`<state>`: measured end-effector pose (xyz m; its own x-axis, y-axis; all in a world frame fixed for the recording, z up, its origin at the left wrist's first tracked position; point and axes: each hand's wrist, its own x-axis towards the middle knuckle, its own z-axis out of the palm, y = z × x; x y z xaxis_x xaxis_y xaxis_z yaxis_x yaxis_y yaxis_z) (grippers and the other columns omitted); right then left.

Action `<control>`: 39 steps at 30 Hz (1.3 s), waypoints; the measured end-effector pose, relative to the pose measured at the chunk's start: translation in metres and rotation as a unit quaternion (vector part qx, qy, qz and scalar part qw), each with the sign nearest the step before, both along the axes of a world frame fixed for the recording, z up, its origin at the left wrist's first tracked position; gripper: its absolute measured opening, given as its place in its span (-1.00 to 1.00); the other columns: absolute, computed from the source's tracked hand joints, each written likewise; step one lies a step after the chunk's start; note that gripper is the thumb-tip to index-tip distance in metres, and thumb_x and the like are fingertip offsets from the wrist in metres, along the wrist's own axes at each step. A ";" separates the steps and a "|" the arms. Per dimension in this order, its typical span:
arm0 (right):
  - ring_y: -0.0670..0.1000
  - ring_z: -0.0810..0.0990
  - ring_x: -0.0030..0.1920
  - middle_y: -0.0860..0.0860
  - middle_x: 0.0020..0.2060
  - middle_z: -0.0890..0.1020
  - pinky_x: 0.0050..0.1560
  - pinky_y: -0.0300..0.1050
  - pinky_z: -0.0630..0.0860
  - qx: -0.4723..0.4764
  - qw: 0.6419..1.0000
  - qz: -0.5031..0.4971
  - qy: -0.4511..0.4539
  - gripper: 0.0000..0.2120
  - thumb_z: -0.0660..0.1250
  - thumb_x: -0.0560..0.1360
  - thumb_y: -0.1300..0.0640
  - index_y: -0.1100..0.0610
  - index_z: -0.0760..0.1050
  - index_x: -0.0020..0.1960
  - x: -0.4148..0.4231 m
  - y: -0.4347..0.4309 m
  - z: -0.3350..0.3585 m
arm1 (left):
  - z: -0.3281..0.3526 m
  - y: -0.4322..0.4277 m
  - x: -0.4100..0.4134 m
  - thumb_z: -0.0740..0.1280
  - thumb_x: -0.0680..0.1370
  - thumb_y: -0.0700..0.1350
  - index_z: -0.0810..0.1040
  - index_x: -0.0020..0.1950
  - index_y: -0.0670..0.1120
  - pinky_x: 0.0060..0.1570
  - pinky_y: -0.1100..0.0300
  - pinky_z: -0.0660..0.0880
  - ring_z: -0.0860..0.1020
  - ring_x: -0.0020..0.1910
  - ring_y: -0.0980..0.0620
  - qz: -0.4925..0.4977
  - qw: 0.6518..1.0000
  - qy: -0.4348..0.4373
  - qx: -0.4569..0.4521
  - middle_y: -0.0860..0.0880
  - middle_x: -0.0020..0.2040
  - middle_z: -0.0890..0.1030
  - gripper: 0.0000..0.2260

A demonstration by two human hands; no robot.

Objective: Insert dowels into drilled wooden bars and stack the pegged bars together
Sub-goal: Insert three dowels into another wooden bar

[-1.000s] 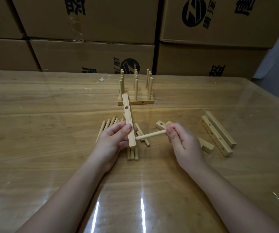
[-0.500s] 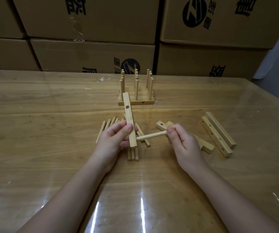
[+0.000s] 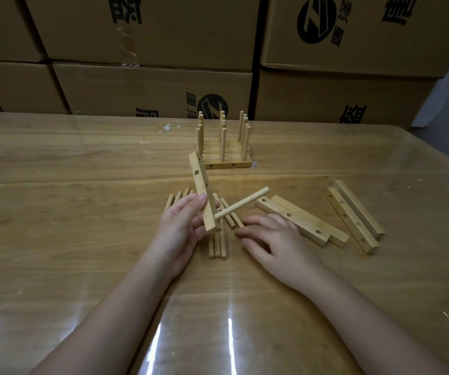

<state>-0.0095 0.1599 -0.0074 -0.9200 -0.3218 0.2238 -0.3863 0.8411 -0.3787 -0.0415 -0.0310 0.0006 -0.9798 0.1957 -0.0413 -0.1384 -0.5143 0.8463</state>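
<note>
My left hand grips the near end of a drilled wooden bar, held up and tilted away from me. One dowel sticks out of the bar's lowest hole, pointing right and up. My right hand lies low over the table with its fingers stretched toward the loose dowels; it holds nothing. More loose dowels show behind my left hand. At the back stands the stack of pegged bars with upright dowels.
Two pairs of drilled bars lie on the right: one pair beside my right hand, another pair farther right. The wooden table has a glossy cover. Cardboard boxes form a wall behind it.
My right hand has let go of the dowel, which now stays in the bar's lowest hole, and dropped to the table toward the loose dowels. My left hand has tilted the bar.
</note>
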 end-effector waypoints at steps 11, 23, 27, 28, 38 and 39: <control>-0.15 0.35 -0.02 -0.19 -0.11 0.36 0.00 -0.30 0.28 0.006 0.986 -0.156 0.065 -0.78 0.24 0.54 0.07 0.04 0.43 0.18 -0.005 0.005 -0.002 | -0.001 -0.001 0.002 0.42 0.42 -0.08 0.59 0.03 -0.21 -0.33 0.24 0.56 0.66 -0.24 0.03 -0.040 0.999 0.012 -0.023 -0.12 -0.17 0.67 -0.73; 0.04 0.66 -0.17 0.10 -0.12 0.68 -0.20 -0.20 0.57 -0.695 0.692 -0.060 -0.184 -0.80 0.40 0.33 0.17 0.18 0.58 -0.05 -0.005 0.018 0.016 | 0.000 -0.002 0.004 0.46 0.35 -0.05 0.68 -0.03 -0.14 -0.19 0.18 0.61 0.63 -0.17 -0.03 -0.091 0.991 0.042 -0.091 -0.15 -0.11 0.67 -0.74; -0.08 0.57 -0.30 0.01 -0.30 0.63 -0.29 -0.28 0.52 -0.696 0.694 -0.036 -0.180 -0.89 0.41 0.34 0.16 0.10 0.67 -0.15 -0.005 0.018 0.015 | 0.001 -0.001 0.007 0.41 0.43 -0.10 0.69 -0.02 -0.12 -0.18 0.16 0.60 0.59 -0.14 -0.05 -0.118 0.984 0.052 -0.125 -0.14 -0.08 0.67 -0.82; -0.06 0.59 -0.30 0.03 -0.30 0.63 -0.29 -0.28 0.53 -0.696 0.694 -0.023 -0.181 -0.89 0.41 0.35 0.18 0.09 0.67 -0.14 -0.005 0.019 0.015 | 0.002 -0.001 0.008 0.40 0.41 -0.09 0.69 -0.01 -0.11 -0.16 0.14 0.59 0.59 -0.13 -0.05 -0.123 0.982 0.054 -0.134 -0.14 -0.07 0.68 -0.80; 0.01 0.61 -0.22 0.15 -0.19 0.66 -0.15 -0.21 0.55 -0.601 0.760 0.028 -0.246 -0.83 0.37 0.38 0.17 0.17 0.63 -0.05 0.000 0.015 0.017 | 0.001 -0.001 0.008 0.42 0.38 -0.01 0.68 0.05 -0.06 -0.13 0.18 0.60 0.64 -0.10 0.01 -0.143 0.978 0.074 -0.136 -0.13 -0.01 0.68 -0.71; 0.02 0.63 -0.20 0.14 -0.19 0.67 -0.15 -0.19 0.56 -0.588 0.771 0.025 -0.243 -0.83 0.38 0.36 0.17 0.16 0.62 -0.06 0.000 0.014 0.017 | 0.001 -0.002 0.008 0.42 0.38 -0.02 0.68 0.06 -0.07 -0.13 0.18 0.61 0.64 -0.11 0.01 -0.144 0.978 0.073 -0.131 -0.13 -0.01 0.68 -0.72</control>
<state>-0.0094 0.1740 0.0100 -0.9805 -0.1957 0.0206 0.0206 -0.2062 -0.9783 -0.0338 -0.0328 0.0020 -0.8847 0.4661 0.0102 -0.1126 -0.2349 0.9655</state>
